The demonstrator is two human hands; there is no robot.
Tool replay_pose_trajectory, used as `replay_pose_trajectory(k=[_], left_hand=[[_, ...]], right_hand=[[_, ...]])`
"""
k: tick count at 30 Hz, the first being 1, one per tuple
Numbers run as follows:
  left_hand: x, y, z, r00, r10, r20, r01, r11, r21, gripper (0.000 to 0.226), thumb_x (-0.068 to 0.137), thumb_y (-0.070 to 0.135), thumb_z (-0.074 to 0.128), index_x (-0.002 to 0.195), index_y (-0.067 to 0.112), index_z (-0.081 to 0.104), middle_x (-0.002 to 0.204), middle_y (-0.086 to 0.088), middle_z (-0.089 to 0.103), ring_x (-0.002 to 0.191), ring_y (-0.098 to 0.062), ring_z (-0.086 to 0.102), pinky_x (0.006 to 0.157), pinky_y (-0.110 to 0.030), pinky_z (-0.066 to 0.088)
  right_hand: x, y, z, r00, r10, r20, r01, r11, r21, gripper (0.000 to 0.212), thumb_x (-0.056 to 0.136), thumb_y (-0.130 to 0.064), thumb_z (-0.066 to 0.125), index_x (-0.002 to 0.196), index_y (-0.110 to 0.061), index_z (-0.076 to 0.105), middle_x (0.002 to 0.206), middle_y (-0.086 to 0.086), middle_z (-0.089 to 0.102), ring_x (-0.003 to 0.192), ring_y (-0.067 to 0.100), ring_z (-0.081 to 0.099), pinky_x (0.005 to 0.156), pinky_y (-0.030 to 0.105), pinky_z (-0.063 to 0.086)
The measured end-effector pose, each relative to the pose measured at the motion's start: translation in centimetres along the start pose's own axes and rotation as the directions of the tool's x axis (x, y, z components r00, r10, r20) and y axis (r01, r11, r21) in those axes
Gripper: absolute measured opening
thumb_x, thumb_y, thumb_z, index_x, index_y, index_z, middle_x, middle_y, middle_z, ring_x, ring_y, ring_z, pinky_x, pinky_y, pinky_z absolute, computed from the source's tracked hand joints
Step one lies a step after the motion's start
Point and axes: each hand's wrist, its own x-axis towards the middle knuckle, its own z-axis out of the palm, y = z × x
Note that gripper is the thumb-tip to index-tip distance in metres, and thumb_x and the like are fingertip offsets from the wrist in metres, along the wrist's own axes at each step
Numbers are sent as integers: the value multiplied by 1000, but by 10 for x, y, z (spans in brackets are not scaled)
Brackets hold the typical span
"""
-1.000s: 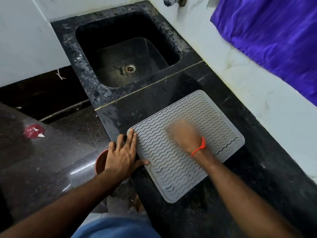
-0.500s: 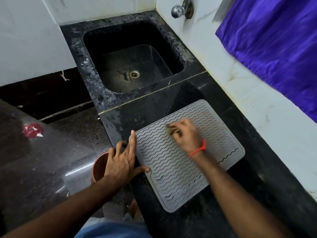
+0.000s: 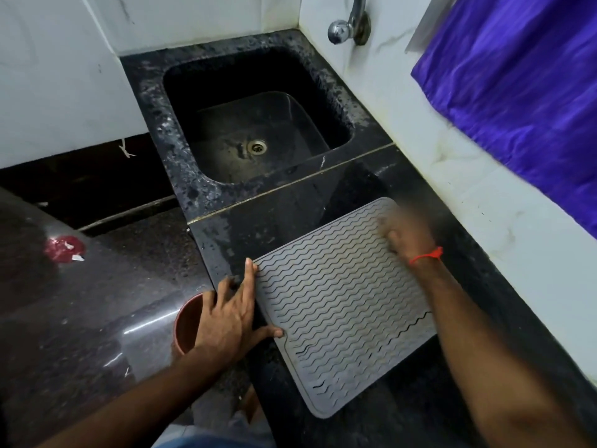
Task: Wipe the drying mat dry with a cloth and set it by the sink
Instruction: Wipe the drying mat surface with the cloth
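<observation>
Two hands in view, one mat, one sink, one tap.

Nearest, the left hand (image 3: 226,315) lies flat with fingers straight and spread: index fingertip at the mat's far-left corner, thumb touching its left edge lower down, the remaining fingers on the black stone desk (image 3: 403,412). Behind this hand shows part of one round reddish-brown vessel (image 3: 186,323), set below the desk edge.

The grey rectangular ridged drying mat (image 3: 339,305) lies flat on the desk, turned at an angle, its near corner close to the desk's front edge. Bare desk surrounds it on all sides; the widest free strip lies between its far edge and the seam before the sink.

The right hand (image 3: 405,234), with one red thread band (image 3: 426,255) at the wrist, sits over the mat's far-right corner. It is motion-blurred; whether its fingers are curled or holding anything cannot be told.

Beyond the seam, the black square stone sink (image 3: 151,101) with one metal drain (image 3: 257,146). One chrome tap (image 3: 347,25) projects from the white wall. One purple cloth (image 3: 517,92) hangs at far right.
</observation>
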Motion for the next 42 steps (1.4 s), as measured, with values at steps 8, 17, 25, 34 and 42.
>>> replay_pose_trajectory(k=[8,17,25,34,42], left_hand=[[-2,3,-13,998,-18,63,20,999,-43,134,67,98,33,143,19,-44,167,4,12,152,-28,6,117,-53,20],[3,-3,4,999,-34,4,34,999,37,140,63,103,26,158,3,3,138,-8,61,128,-36,49,91,-55,47],[-1,1,-1,998,-35,44,36,999,-7,138,63,104,25,157,12,-17,160,-3,35,145,-33,30,108,-55,34],[0,4,-19,993,-46,113,49,999,-20,134,66,101,30,140,19,-47,167,3,12,153,-28,-2,120,-51,10],[-1,0,-5,999,-18,40,16,998,55,135,66,99,26,153,11,-26,158,-2,38,144,-34,22,109,-54,28]], right_hand=[[-2,-54,0,999,-37,-37,39,998,55,24,81,-11,62,103,-21,67,108,3,51,95,22,54,83,34,51],[-71,-210,53,817,-570,89,553,818,157,21,78,-19,60,98,-13,61,100,7,53,90,24,53,71,39,52],[24,-48,20,987,-163,-3,163,985,60,20,80,-9,61,100,-13,62,111,8,50,95,23,54,85,36,49],[53,16,-23,911,348,-221,-321,935,150,24,78,4,59,100,-3,65,110,26,49,93,45,55,89,42,45],[-138,-195,44,888,-454,67,423,866,266,27,80,-19,55,106,-24,64,101,-2,50,92,15,49,81,31,49]])
